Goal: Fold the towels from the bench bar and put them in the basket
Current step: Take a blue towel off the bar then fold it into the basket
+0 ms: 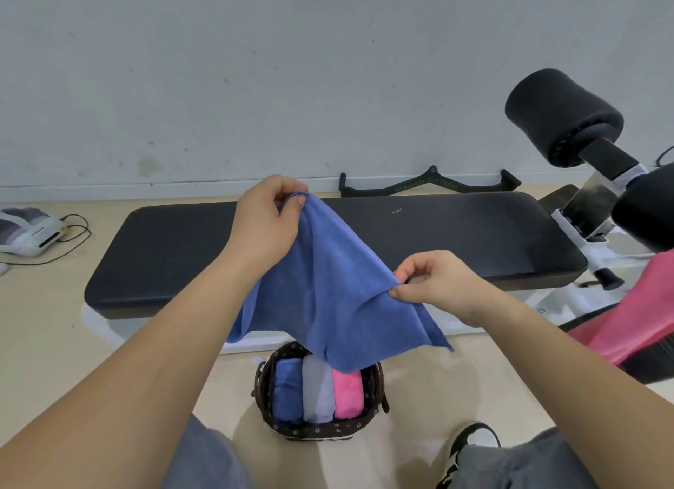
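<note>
Pale wall, black bench pad (437,240) across my view. My left hand (264,226) pinches a raised corner of the blue towel (328,299). It hangs limp above the basket (321,430), looks light, and I'd hold it by its corners. My right hand (437,284) pinches its edge lower, nearer me.

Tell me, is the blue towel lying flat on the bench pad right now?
No, the left hand and right hand pinch the blue towel and hold it up, over the basket.
</note>
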Demonstrator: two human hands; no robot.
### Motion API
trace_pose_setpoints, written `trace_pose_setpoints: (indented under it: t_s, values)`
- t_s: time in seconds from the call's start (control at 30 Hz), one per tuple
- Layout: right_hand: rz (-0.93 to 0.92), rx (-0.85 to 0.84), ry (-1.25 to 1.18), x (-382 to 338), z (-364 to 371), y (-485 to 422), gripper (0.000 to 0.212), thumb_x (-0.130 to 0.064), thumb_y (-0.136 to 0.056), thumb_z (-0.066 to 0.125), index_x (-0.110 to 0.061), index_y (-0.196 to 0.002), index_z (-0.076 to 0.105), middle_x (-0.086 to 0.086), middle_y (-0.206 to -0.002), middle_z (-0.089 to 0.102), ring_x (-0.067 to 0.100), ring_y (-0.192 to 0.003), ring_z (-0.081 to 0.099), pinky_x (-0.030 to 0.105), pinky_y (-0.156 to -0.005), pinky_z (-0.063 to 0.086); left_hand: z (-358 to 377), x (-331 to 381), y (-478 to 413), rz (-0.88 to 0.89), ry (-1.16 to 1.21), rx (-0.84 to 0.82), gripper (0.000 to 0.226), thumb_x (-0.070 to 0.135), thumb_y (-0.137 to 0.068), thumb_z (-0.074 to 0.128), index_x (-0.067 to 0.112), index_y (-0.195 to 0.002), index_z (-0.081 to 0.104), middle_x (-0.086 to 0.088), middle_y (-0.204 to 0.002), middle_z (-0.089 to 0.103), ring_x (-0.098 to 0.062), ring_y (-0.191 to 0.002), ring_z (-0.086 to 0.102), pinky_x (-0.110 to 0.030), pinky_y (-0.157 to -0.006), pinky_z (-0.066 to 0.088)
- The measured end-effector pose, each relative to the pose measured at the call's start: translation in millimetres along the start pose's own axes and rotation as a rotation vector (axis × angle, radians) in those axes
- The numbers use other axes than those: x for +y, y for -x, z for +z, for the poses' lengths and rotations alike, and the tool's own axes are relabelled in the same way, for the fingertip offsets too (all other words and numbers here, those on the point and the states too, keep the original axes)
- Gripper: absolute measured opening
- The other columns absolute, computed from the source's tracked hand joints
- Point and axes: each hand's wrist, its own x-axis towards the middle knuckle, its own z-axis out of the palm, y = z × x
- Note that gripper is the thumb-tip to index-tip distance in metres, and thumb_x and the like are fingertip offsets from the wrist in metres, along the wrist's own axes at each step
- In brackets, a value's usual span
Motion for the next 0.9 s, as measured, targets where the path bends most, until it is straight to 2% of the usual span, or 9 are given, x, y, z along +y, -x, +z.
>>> trace_pose_setpoints:
  t_s: [0.07,0.13,0.23,0.3,0.43,0.6,0.67,0.77,0.9]
  values:
    - [0.004,0.044,-0.035,0.6,-2.9,2.5,0.009,-0.001,-0.08,0.08,-0.002,-0.085,0.073,0.022,-0.088,0.076,0.033,-0.08,0.075,0.042,-0.08,0.062,0.0,0.9,-0.6,0.004,0.007,0.008,0.017,0.019,-0.102,0.059,0.024,-0.111,0.072,0.02,-0.102,0.07,0.011,-0.089,0.063,-0.001,-0.073,0.046]
    - [-0.004,0.042,0.009,1.0,-5.9,4.3,0.007,-0.001,-0.08,0.079,-0.005,-0.084,0.074,0.022,-0.084,0.074,0.032,-0.074,0.073,0.039,-0.076,0.061,-0.2,1.1,-0.8,0.011,0.009,0.017,0.017,0.019,-0.102,0.059,0.026,-0.11,0.072,0.019,-0.103,0.07,0.011,-0.09,0.063,-0.002,-0.076,0.047]
    - [-0.04,0.007,0.191,3.3,-3.6,4.3,0.016,0.0,-0.079,0.07,-0.015,-0.08,0.075,-0.004,-0.065,0.069,0.012,-0.059,0.057,0.029,-0.062,0.052,0.8,3.3,-0.9,0.03,0.02,0.017,0.017,0.018,-0.102,0.06,0.023,-0.112,0.073,0.016,-0.105,0.07,0.016,-0.086,0.062,0.001,-0.073,0.045]
    - [-0.068,0.015,0.287,4.7,1.7,1.8,0.023,-0.001,-0.078,0.066,-0.022,-0.08,0.075,-0.017,-0.059,0.063,0.008,-0.054,0.05,0.024,-0.057,0.048,3.4,5.7,1.1,0.047,0.036,0.007,0.018,0.017,-0.101,0.06,0.021,-0.112,0.073,0.015,-0.105,0.071,0.017,-0.085,0.061,0.001,-0.073,0.045]
    - [-0.063,0.054,0.263,7.3,6.3,-3.8,0.025,-0.002,-0.078,0.064,-0.024,-0.086,0.075,-0.013,-0.062,0.063,0.007,-0.05,0.05,0.022,-0.053,0.047,2.9,7.8,2.7,0.058,0.051,0.032,0.018,0.017,-0.101,0.06,0.023,-0.111,0.073,0.016,-0.105,0.07,0.015,-0.086,0.062,0.0,-0.073,0.045]
    - [-0.041,0.009,0.188,14.7,3.5,-7.0,0.02,-0.004,-0.076,0.07,-0.021,-0.087,0.074,-0.002,-0.073,0.072,0.013,-0.062,0.06,0.032,-0.065,0.057,7.6,3.6,4.2,0.015,0.067,0.044,0.016,0.017,-0.101,0.06,0.026,-0.107,0.071,0.018,-0.102,0.071,0.014,-0.084,0.062,-0.001,-0.071,0.046]
    - [-0.028,-0.045,0.249,17.2,3.7,-8.1,0.016,-0.006,-0.076,0.073,-0.021,-0.083,0.075,-0.001,-0.073,0.073,0.009,-0.061,0.061,0.03,-0.064,0.056,13.9,1.2,6.6,0.014,0.061,0.031,0.016,0.017,-0.101,0.059,0.028,-0.104,0.07,0.017,-0.101,0.07,0.012,-0.086,0.063,-0.004,-0.074,0.047]
    - [-0.013,-0.098,0.356,18.6,6.0,-8.1,0.011,-0.01,-0.075,0.076,-0.02,-0.073,0.075,-0.011,-0.063,0.066,0.005,-0.056,0.054,0.021,-0.058,0.047,19.0,0.2,5.0,0.015,0.067,0.026,0.016,0.017,-0.102,0.058,0.028,-0.105,0.069,0.014,-0.106,0.07,0.004,-0.096,0.064,-0.011,-0.082,0.05]
    - [0.015,-0.177,0.424,20.8,10.0,-7.6,0.006,-0.011,-0.073,0.073,-0.016,-0.073,0.077,-0.014,-0.058,0.06,0.002,-0.052,0.049,0.016,-0.051,0.041,19.8,-0.3,2.8,0.012,0.085,0.038,0.016,0.017,-0.101,0.058,0.029,-0.104,0.069,0.014,-0.106,0.07,0.007,-0.093,0.064,-0.004,-0.077,0.047]
